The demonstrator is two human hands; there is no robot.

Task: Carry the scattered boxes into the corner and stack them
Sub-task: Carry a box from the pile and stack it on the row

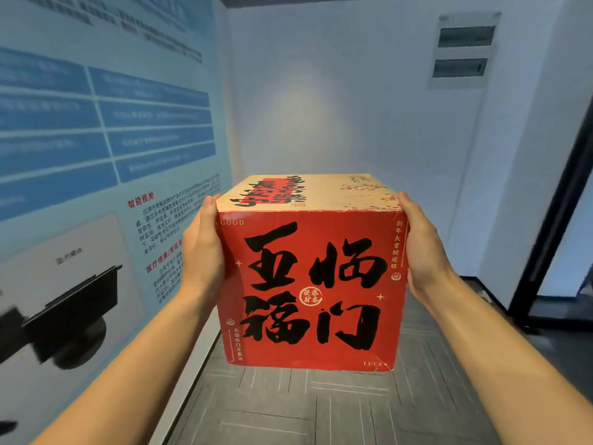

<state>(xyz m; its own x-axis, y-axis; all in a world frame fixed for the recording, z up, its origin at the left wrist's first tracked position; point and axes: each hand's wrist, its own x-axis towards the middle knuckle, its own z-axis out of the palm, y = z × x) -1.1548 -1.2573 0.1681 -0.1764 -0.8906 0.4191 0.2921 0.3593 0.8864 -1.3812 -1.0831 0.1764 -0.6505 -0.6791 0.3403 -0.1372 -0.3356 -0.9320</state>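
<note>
Box [311,284], red with black calligraphy, clamped between left hand [202,252] and right hand [423,248].

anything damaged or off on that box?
Minor wear only: the box has scuffed, whitened edges along its top front rim and lower right corner. It is held level between the left hand and right hand.

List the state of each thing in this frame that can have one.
Red box: closed, held off the floor, upright, roughly level.
Left hand: flat against the box's left side.
Right hand: flat against the box's right side.
Wall panel: its covers look closed.
Corner floor: no boxes visible.
</note>
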